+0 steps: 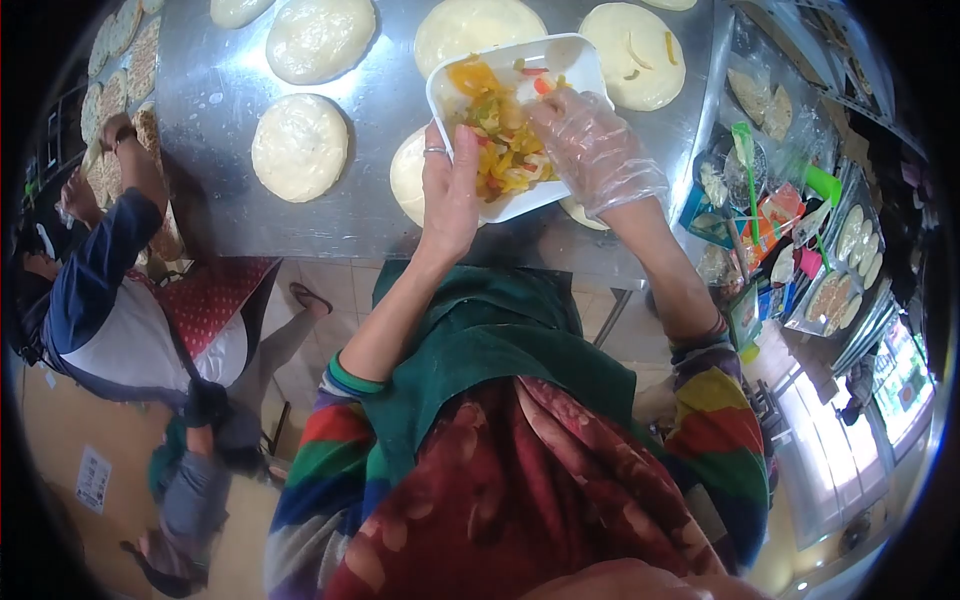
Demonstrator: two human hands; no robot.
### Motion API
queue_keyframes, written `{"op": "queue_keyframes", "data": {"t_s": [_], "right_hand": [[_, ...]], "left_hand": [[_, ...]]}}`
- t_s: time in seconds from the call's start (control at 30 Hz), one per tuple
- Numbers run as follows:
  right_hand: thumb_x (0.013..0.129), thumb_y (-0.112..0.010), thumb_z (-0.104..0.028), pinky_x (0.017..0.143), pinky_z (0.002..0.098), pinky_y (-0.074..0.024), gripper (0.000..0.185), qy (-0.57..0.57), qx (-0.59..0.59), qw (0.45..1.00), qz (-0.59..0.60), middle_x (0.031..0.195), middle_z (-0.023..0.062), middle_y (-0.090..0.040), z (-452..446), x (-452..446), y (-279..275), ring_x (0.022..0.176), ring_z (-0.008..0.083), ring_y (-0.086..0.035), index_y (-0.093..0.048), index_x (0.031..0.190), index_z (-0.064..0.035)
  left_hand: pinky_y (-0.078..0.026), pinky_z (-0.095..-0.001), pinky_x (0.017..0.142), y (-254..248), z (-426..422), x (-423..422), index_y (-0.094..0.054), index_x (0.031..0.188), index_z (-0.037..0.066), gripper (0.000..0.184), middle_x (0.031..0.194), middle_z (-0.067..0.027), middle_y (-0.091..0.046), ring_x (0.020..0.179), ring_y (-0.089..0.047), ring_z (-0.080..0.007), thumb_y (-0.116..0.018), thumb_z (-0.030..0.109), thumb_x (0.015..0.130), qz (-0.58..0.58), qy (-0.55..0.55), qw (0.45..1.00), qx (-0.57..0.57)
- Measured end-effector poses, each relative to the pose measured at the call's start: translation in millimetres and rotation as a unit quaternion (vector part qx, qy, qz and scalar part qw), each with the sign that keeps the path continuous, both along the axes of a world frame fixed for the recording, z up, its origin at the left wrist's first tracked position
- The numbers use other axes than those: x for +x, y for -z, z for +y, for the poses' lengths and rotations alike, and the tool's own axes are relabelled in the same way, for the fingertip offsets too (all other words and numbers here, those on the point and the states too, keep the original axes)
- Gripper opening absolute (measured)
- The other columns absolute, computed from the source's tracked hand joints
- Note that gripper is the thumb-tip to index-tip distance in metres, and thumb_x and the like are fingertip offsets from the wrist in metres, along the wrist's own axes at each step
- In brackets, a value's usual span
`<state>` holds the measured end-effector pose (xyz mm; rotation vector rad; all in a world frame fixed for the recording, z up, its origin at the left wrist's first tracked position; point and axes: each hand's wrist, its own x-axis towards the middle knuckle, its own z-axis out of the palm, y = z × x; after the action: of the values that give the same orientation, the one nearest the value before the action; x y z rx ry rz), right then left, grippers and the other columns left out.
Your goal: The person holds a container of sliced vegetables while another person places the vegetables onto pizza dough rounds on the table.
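Note:
My left hand (452,195), bare with a ring, grips the near left side of a white tray (520,205), thumb over the rim. Inside the tray lie sliced peppers (500,135), mostly yellow with some green and red. My right hand (590,145), in a clear plastic glove, reaches into the tray with its fingers drawn together at the peppers; its fingertips are partly hidden. Under and around the tray, round flat dough pieces (300,148) rest on the metal table. One dough round (632,57) at the right has a few pepper strips on it.
The shiny metal table (210,190) ends just in front of my body. On the left, a person (120,290) handles breads (112,95). To the right, a side surface holds a green-handled utensil (743,150), packets, and trays of flat pieces (858,245).

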<state>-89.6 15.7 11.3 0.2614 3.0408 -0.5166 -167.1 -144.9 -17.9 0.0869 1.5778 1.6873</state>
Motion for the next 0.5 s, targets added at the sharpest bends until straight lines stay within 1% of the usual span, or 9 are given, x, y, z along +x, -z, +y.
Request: {"op": "queue_keyframes", "data": {"t_s": [0.07,0.17,0.27,0.37,0.5], "right_hand": [[0.078,-0.064,-0.004,0.081,0.0379,-0.0552,0.039,-0.009,-0.003,1.0,-0.004,0.109,0.0099,-0.057,1,1,-2,0.101,0.0284,-0.06,-0.056,0.116,-0.0071],[0.078,-0.064,-0.005,0.082,0.0393,-0.0547,0.038,-0.016,-0.007,1.0,0.021,0.113,0.0114,-0.057,2,8,4,0.102,0.0302,-0.059,-0.055,0.115,-0.0064],[0.079,-0.063,-0.005,0.081,0.0405,-0.0543,0.038,-0.017,0.001,1.0,-0.007,0.115,0.0133,-0.057,3,11,4,0.103,0.0314,-0.059,-0.054,0.116,-0.0056],[0.08,-0.062,-0.004,0.082,0.0425,-0.0529,0.039,-0.007,-0.021,1.0,0.005,0.114,0.0147,-0.057,4,15,11,0.103,0.0324,-0.059,-0.053,0.118,-0.0052],[0.083,-0.061,-0.007,0.085,0.0425,-0.0509,0.036,0.014,-0.02,0.996,-0.087,0.109,0.0152,-0.059,5,11,0,0.102,0.0321,-0.059,-0.055,0.118,-0.0055]], "left_hand": [[-0.043,-0.0317,0.095,0,-1,0,-0.034,0.133,-0.001,0.051,0.117,-0.0127,-0.051,0.109,-0.051,-0.0171,-0.04,0.04,0.103,0.005,0.005,1.0,-0.005],[-0.044,-0.031,0.094,-4,1,3,-0.034,0.133,-0.001,0.051,0.116,-0.0124,-0.051,0.108,-0.052,-0.0166,-0.04,0.04,0.103,-0.007,-0.002,1.0,0.003],[-0.044,-0.0304,0.093,-3,2,6,-0.035,0.132,-0.001,0.05,0.115,-0.0121,-0.051,0.107,-0.052,-0.0159,-0.04,0.04,0.103,-0.007,-0.007,1.0,0.005],[-0.044,-0.0301,0.093,-2,3,8,-0.036,0.131,-0.001,0.049,0.115,-0.0117,-0.051,0.107,-0.051,-0.0154,-0.039,0.039,0.103,0.002,-0.009,1.0,0.007],[-0.043,-0.0299,0.093,4,3,11,-0.037,0.13,0.0,0.047,0.114,-0.0112,-0.051,0.105,-0.051,-0.015,-0.04,0.038,0.103,0.029,-0.006,1.0,-0.004]]}}
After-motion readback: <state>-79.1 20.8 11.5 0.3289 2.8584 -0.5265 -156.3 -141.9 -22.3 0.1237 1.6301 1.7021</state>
